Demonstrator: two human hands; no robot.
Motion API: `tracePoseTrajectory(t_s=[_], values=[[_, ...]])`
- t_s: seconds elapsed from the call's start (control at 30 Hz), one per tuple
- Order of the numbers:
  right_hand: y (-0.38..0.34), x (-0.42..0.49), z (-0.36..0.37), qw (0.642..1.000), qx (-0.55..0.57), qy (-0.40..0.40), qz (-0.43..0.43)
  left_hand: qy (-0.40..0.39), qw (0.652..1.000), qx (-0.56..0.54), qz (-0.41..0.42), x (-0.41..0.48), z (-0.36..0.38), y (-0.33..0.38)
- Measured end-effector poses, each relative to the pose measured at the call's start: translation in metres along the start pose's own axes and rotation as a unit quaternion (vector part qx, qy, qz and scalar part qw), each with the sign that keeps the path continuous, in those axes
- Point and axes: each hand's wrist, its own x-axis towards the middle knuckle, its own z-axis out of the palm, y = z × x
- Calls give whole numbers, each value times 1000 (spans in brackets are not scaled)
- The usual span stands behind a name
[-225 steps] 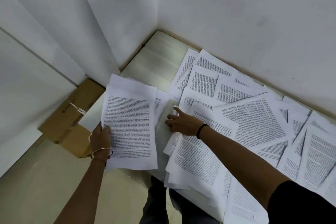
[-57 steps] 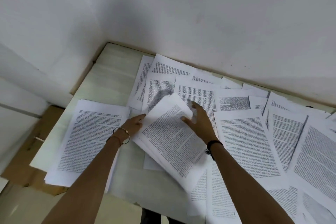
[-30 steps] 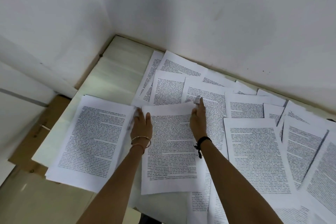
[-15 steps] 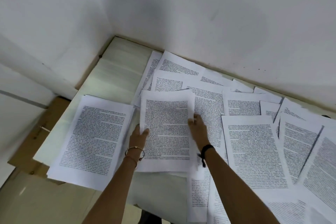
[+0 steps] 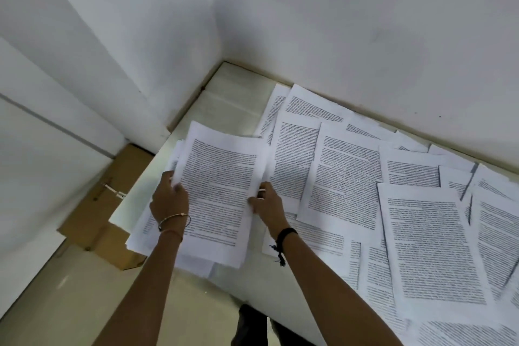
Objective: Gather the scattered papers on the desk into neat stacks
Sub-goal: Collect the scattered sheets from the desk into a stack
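Inspector: Left hand and right hand each grasp a side edge of the gathered bundle, held over the stack at the desk corner.

Clerk: Risk?

Inspector: Stack overhangs the edge; a skewed landing could push sheets off. Scattered papers remain rightward.

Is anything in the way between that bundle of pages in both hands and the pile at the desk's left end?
Nothing visible. The bundle, gripped by the left hand and right hand, is directly over the pile.
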Motion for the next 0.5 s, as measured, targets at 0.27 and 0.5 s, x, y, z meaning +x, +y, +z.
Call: tracePoseTrajectory(t_s=[0.27, 0.5], values=[[4, -2, 69, 987, -162, -5, 22, -134, 988, 46, -69, 50, -6, -84], [12, -3, 74, 973, -228, 15, 38, -248, 966, 36, -65, 58, 2, -97]])
